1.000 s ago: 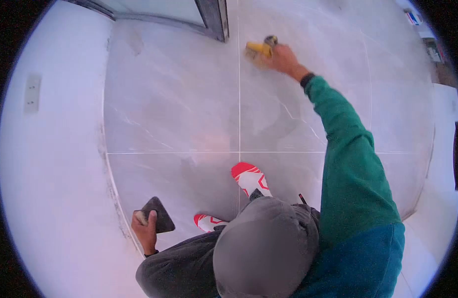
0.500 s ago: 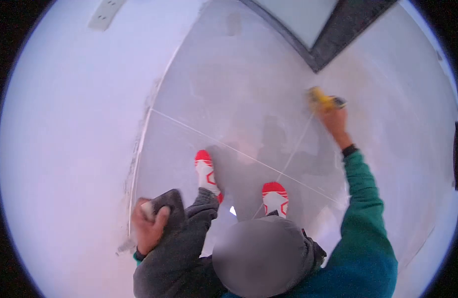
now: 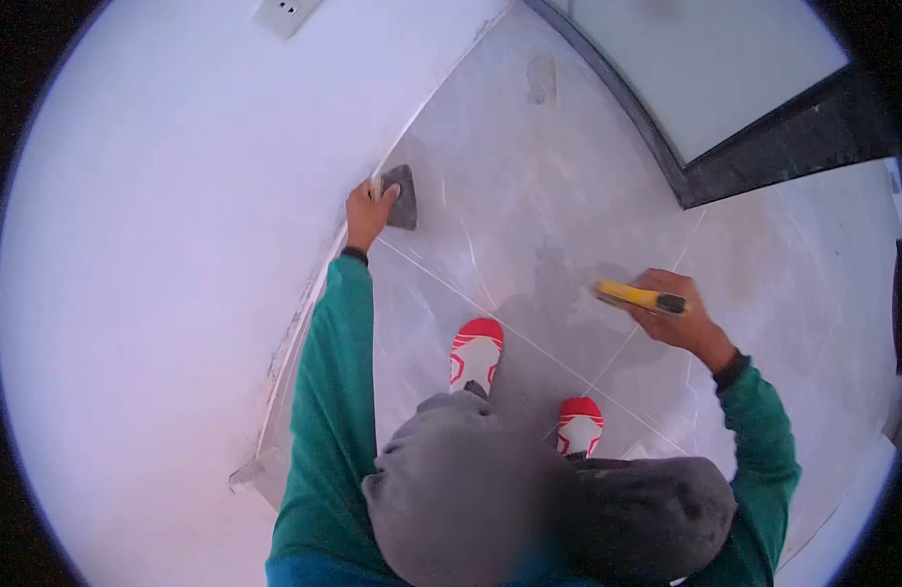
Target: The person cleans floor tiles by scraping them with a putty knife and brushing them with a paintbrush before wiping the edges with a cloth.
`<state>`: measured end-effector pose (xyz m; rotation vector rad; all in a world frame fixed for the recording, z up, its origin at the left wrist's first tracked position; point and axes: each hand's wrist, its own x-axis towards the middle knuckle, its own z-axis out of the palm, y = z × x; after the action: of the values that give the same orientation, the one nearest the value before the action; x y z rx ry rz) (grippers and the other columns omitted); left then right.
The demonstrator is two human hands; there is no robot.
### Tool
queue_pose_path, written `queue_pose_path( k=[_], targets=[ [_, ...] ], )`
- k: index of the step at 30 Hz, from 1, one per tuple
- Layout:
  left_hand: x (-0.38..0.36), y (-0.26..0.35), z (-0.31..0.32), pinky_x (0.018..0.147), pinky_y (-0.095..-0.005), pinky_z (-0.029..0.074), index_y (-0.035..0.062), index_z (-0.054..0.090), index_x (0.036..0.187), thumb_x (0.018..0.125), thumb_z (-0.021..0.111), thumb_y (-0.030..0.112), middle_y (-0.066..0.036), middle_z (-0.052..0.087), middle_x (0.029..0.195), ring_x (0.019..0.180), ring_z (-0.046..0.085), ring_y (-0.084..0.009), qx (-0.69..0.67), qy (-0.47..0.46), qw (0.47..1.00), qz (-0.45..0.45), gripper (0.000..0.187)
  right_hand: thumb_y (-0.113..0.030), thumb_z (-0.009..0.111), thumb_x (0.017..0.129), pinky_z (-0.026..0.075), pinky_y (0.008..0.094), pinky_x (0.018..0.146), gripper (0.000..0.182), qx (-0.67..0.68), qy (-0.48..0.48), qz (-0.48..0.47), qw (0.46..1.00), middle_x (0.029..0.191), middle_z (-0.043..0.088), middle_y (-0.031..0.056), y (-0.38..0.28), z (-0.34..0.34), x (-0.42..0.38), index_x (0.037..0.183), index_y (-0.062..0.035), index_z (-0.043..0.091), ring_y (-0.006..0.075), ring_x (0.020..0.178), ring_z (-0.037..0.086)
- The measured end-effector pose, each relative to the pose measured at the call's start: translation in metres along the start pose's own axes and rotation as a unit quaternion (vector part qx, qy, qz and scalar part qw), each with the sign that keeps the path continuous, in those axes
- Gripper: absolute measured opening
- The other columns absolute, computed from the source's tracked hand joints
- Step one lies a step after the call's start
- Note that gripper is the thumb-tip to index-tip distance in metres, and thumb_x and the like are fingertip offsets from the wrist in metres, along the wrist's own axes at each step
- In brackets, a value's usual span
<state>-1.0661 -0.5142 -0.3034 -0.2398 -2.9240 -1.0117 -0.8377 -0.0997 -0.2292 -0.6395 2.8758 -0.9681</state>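
Note:
My left hand [image 3: 367, 211] is closed around the pale grip of a dark grey flat-plated tool [image 3: 402, 199], of a kind I cannot make out. The tool is at the foot of the white wall, over the grey tile floor. My right hand [image 3: 678, 311] is wrapped round a yellow hand tool with a black end [image 3: 635, 296]. This tool points left over the tiles, and its tip is too blurred to name. Whether either tool touches the floor is hard to tell.
The white wall [image 3: 177, 254] runs along the left, with a socket [image 3: 287, 14] at the top. A dark-framed pale panel [image 3: 725, 78] juts in at upper right. Red-and-white socks [image 3: 477, 354] cover my feet on the tiles [image 3: 510, 176].
My left hand has reached forward from beside my knee to the wall's foot with the grey tool. My right hand has drawn back towards me with the yellow tool. The view has shifted.

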Motion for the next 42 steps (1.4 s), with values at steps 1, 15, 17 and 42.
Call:
queue_pose_path(
  k=[1,15,17,42],
  targets=[
    [0.021,-0.013,0.01,0.054,-0.0366,0.041,-0.0006,0.055,0.07,0.07,0.066,0.033,-0.014,0.058,0.065,0.055,0.051,-0.0276,0.034,0.0,0.999,0.003,0.035,-0.013,0.065,0.069,0.046,0.0324,0.053,0.015,-0.024,-0.013,0.004,1.0,0.069,0.056,0.0093,-0.001,-0.019,-0.006,0.078,-0.0056,0.057,0.0253,0.06,0.055],
    [0.077,0.046,0.124,0.069,-0.0424,0.043,0.0038,0.057,0.085,0.072,0.059,0.034,-0.017,0.059,0.082,0.079,0.056,-0.0344,-0.001,-0.2,0.945,0.26,0.033,-0.008,0.062,0.071,0.046,0.0301,0.059,0.011,0.016,-0.066,0.218,0.974,0.073,0.058,0.01,-0.045,-0.056,-0.037,0.08,-0.0031,0.058,0.0243,0.066,0.057],
    [0.078,0.005,0.054,0.06,-0.0382,0.045,0.0019,0.058,0.083,0.073,0.061,0.03,-0.017,0.06,0.078,0.07,0.058,-0.0322,0.006,-0.15,0.971,0.185,0.03,-0.007,0.063,0.069,0.046,0.0323,0.058,0.012,0.0,-0.067,0.212,0.975,0.073,0.058,0.0104,-0.051,-0.058,-0.03,0.08,-0.0034,0.059,0.0257,0.065,0.056],
    [0.146,0.079,0.138,0.069,-0.0475,0.042,0.0031,0.051,0.09,0.075,0.056,0.034,-0.02,0.058,0.081,0.076,0.054,-0.039,0.006,-0.105,0.978,0.178,0.034,-0.02,0.06,0.073,0.04,0.0347,0.068,0.026,0.148,-0.054,0.349,0.924,0.078,0.055,0.0091,-0.051,-0.023,0.019,0.093,-0.0031,0.059,0.0235,0.072,0.052]
  ],
)
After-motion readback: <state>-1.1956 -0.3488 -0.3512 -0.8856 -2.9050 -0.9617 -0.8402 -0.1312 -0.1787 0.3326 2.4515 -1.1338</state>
